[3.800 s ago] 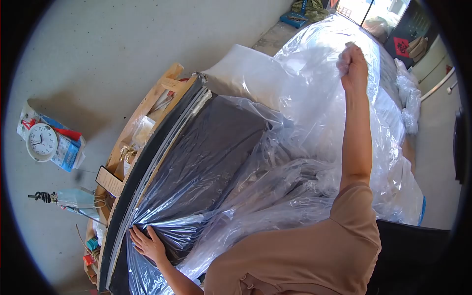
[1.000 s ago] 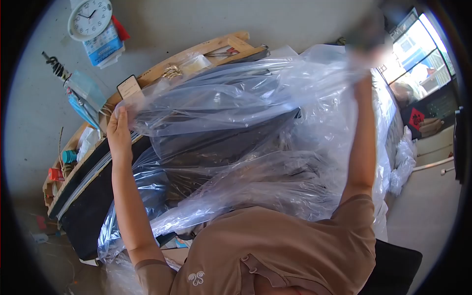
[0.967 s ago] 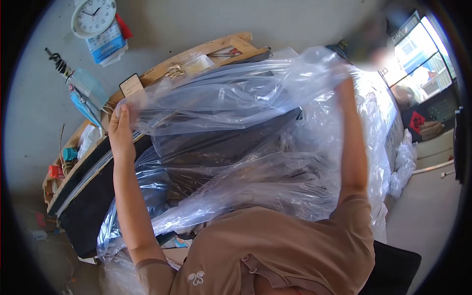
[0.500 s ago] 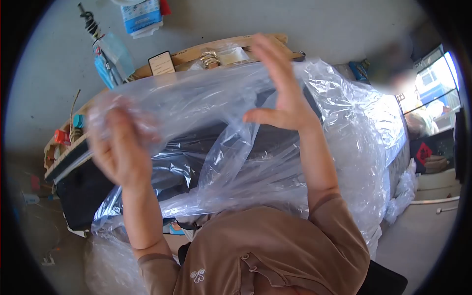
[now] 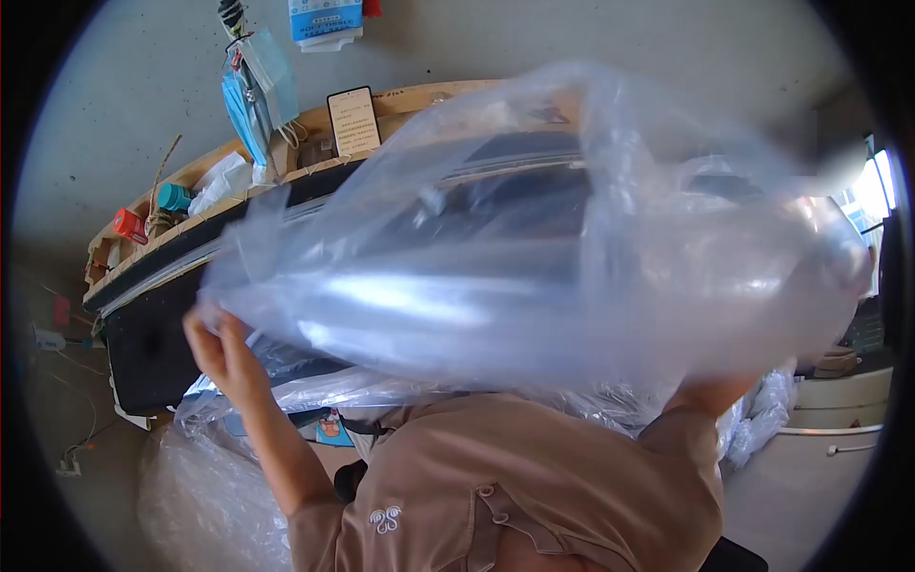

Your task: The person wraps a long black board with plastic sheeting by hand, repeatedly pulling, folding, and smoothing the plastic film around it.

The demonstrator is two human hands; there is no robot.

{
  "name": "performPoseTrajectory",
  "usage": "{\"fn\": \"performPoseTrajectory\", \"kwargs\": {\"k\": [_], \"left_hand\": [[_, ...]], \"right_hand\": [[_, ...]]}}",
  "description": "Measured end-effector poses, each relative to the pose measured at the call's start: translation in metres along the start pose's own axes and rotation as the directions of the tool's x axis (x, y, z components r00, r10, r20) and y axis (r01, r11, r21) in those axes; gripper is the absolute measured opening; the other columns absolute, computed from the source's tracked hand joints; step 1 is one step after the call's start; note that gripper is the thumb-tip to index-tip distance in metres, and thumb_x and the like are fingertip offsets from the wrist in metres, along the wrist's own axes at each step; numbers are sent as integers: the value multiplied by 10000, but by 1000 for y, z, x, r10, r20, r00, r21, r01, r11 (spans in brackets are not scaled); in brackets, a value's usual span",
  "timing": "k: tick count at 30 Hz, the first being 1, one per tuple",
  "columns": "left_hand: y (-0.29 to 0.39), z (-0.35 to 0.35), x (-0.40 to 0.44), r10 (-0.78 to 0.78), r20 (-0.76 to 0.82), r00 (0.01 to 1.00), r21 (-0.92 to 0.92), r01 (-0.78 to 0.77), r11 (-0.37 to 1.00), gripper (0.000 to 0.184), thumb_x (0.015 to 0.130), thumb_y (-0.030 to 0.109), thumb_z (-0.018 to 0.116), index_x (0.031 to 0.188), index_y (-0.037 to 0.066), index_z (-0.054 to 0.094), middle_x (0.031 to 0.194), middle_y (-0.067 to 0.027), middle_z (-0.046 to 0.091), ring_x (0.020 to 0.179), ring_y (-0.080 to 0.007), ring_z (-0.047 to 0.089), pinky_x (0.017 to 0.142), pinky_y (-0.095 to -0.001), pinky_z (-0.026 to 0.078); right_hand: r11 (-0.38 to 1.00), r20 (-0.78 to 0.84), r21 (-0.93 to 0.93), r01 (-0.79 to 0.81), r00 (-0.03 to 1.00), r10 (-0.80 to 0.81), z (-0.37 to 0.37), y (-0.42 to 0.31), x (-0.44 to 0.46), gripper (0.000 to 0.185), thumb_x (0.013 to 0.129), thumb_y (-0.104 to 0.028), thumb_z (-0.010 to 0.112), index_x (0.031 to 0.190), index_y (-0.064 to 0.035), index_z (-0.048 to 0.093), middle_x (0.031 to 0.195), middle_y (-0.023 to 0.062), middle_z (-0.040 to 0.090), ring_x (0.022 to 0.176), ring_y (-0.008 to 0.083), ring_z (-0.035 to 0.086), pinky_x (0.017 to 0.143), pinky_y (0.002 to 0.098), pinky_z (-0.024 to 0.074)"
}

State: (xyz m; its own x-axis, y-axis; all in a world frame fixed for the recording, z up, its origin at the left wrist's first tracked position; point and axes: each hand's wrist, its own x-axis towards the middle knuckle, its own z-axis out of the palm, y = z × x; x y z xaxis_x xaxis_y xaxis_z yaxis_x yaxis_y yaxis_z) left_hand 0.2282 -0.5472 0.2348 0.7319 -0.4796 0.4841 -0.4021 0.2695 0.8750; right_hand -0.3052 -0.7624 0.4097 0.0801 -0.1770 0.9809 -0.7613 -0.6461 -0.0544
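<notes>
The left hand [image 5: 229, 357] pinches a clear plastic sheet [image 5: 448, 300] at its near left end. From there the sheet billows rightward, long axis left to right, over the black surface [image 5: 152, 334]. Plastic hides the right hand; its grip I cannot tell.

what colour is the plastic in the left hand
Clear: the plastic in the left hand is see-through with whitish glare, best seen in the head view.

We see a lit phone [image 5: 354, 122] propped against a wooden frame [image 5: 405, 99], near hanging face masks [image 5: 274, 81]. Above, we spot a blue tissue pack [image 5: 326, 21] on the grey wall [image 5: 572, 38].
</notes>
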Motion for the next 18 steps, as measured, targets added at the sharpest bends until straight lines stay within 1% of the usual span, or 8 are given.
{"fn": "performPoseTrajectory", "kwargs": {"k": [2, 4, 6, 9, 12, 14, 16, 18], "left_hand": [[-27, -40, -41, -71, 183, 981, 375, -3, 927, 138, 869, 17, 461, 1001, 28, 497, 813, -9, 478, 734, -45, 415, 640, -175, 339], [-93, -110, -97, -219, -11, 976, 367, 208, 907, 192, 851, 10, 453, 1036, 33, 499, 832, -21, 500, 749, -68, 457, 648, -206, 380], [-78, -152, -121, -578, -273, 769, 207, 633, 746, 244, 825, 1, 471, 1064, 36, 502, 881, -41, 546, 779, -127, 525, 683, -256, 437], [-67, -180, -130, -750, -212, 626, -566, 547, 616, 292, 834, 111, 488, 1120, 53, 497, 1093, -91, 551, 978, -229, 545, 874, -336, 439], [-43, -162, -116, -796, 123, 592, -678, 636, 369, 343, 835, 246, 514, 1118, 52, 521, 1089, -93, 543, 1011, -256, 528, 902, -359, 424], [-50, -132, -100, -835, 9, 550, -87, 833, 547, 202, 845, 213, 563, 968, 52, 555, 807, -25, 555, 707, -128, 530, 605, -257, 440], [-91, -132, -97, -671, 162, 723, 494, 529, 690, 105, 860, 159, 574, 820, 63, 561, 632, 41, 478, 498, -23, 405, 413, -187, 303], [-87, -143, -88, -535, -100, 839, 339, 534, 774, 235, 894, 193, 547, 696, 75, 498, 624, 46, 458, 523, -19, 382, 433, -202, 302]], "right_hand": [[924, 620, 262, -279, 782, 60, -1, -29, -82, 312, 797, -279, 584, 1001, -46, 618, 1019, 108, 629, 948, 200, 592, 835, 328, 459], [782, 997, -33, -623, -75, -17, 5, -58, -167, 364, 805, -337, 558, 1033, -62, 628, 1058, 119, 631, 1015, 218, 584, 889, 345, 439], [982, 512, -180, 57, -847, 143, 0, -121, -230, 351, 756, -206, 619, 1095, -113, 611, 1134, 123, 595, 1008, 234, 580, 869, 347, 445], [744, 625, -10, -668, -585, -517, 5, -131, -236, 354, 760, -169, 628, 1104, -90, 599, 1122, 114, 600, 973, 203, 588, 824, 332, 467], [532, 919, 8, -847, -203, -337, 70, -112, -194, 406, 781, -147, 632, 1160, -35, 536, 1117, 103, 576, 963, 173, 565, 805, 309, 468], [845, 885, 188, -500, 460, 75, 135, -123, -184, 405, 833, -179, 573, 1205, -39, 497, 1209, 135, 514, 1089, 248, 508, 919, 365, 399], [995, 817, 96, -29, 574, -62, 181, -107, -195, 450, 856, -277, 542, 1247, -67, 464, 1292, 128, 452, 1198, 287, 406, 985, 420, 325], [969, 870, -87, 229, 491, -37, 193, -67, -228, 439, 864, -308, 523, 1237, -81, 483, 1333, 99, 418, 1235, 267, 368, 981, 433, 324]]}}
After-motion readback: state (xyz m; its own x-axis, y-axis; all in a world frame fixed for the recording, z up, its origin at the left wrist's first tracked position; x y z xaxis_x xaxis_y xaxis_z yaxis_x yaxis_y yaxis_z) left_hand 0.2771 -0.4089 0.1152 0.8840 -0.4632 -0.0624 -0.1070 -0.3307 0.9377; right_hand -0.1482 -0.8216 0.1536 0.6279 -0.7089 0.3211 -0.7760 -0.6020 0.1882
